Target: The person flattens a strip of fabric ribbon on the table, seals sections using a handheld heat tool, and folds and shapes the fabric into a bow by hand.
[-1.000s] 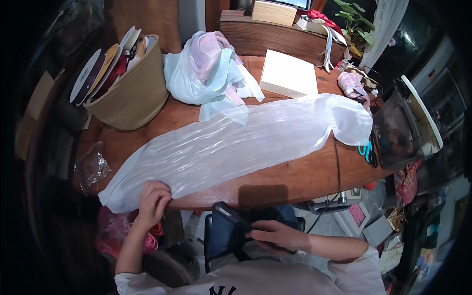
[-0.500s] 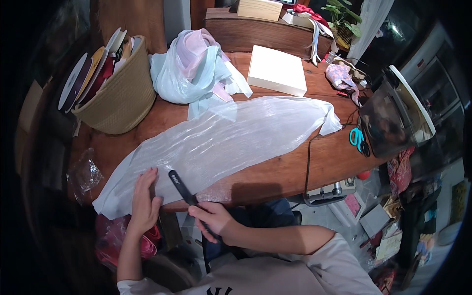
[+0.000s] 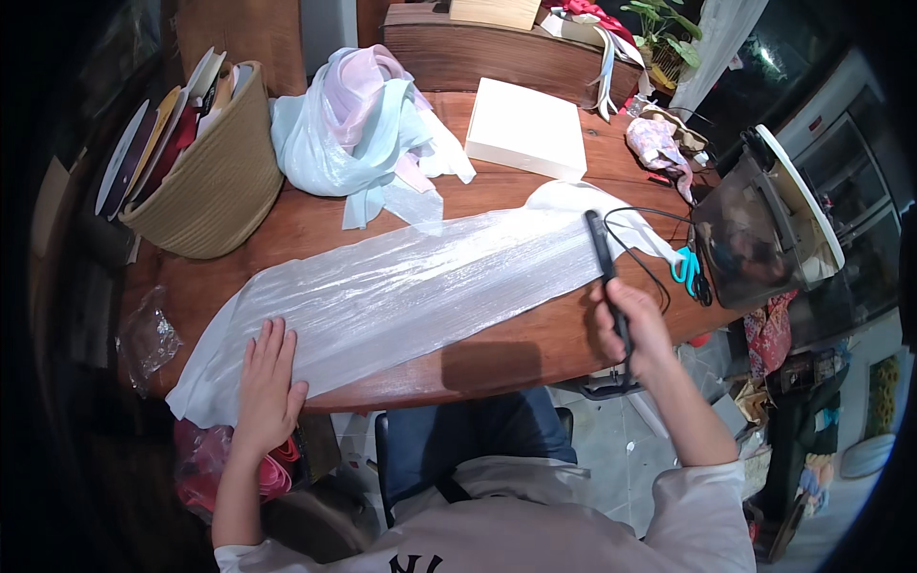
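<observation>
**Rod carried from the near end of the sheet to its far end**

Seated person at a wooden bench (image 3: 315,224), seen from above. A long strip of sheer white fabric (image 3: 411,286) lies flat along the bench. The left hand (image 3: 266,387) rests palm down, fingers spread, on the end of the strip nearest it, just as it did a moment ago; it grips nothing and simply presses the cloth to the wood.

The change is on the other side. Half a second ago the right hand was low, close beside the left, with a slim black rod angled onto the near end of the cloth. Now the right hand (image 3: 630,325) is out at the opposite end of the strip, closed around the lower part of the black rod (image 3: 602,253), whose tip points away from the hand and lies over the fabric's edge. A thin black cord (image 3: 642,258) loops just beyond the hand, and teal-handled scissors (image 3: 690,274) lie a little farther out on that side.

Judged from this, the cloth is pinned at one end and the tool has been brought to the other, so work on the far end looks ready to begin. Whether the tip touches the fabric cannot be told.

Beyond the left hand stands a woven basket (image 3: 215,181); beyond the strip lie a heap of pale cloth (image 3: 353,124) and a flat cream box (image 3: 525,129).
</observation>
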Motion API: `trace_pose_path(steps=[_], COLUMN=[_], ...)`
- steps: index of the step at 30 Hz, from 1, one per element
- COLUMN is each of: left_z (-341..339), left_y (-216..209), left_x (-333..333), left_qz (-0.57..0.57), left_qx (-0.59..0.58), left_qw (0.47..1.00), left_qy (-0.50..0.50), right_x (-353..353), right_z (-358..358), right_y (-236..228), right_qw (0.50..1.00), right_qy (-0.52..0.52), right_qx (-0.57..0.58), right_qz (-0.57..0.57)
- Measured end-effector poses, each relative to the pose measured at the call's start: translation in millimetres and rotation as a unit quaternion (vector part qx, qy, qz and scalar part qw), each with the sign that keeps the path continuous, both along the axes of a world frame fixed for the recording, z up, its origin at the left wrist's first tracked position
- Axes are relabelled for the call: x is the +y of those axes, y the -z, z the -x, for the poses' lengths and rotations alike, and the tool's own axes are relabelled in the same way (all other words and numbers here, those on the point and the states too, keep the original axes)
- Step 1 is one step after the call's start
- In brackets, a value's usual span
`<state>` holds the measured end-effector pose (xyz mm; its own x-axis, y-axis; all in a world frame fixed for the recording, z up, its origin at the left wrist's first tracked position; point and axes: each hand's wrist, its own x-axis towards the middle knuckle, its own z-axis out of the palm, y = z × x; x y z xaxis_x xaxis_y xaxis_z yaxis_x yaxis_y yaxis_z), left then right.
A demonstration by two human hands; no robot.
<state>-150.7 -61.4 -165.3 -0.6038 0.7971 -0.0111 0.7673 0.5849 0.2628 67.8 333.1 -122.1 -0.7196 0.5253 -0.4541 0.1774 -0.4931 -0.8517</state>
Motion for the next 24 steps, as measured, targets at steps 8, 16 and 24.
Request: trace_pose_path(steps=[8,16,24], left_z=[-1,1,21], left_y=[-3,-6,0], left_x=[2,-3,-38], left_qz=[0.004,-0.075,-0.245], left_qx=[0.005,-0.055,0.129], left_qw=[1.0,0.996,0.954], left_qy=[-0.001,-0.009,-0.114], right_x=[121,142,100], right_z=[-50,-79,-19], right_y=[-37,-75,-103], right_qw=[0.969,0.867,0.832], right_qy=[0.067,0.277,0.144], right_qx=[-0.051,0.022,-0.024], right_qz=[-0.232,-0.413,-0.534])
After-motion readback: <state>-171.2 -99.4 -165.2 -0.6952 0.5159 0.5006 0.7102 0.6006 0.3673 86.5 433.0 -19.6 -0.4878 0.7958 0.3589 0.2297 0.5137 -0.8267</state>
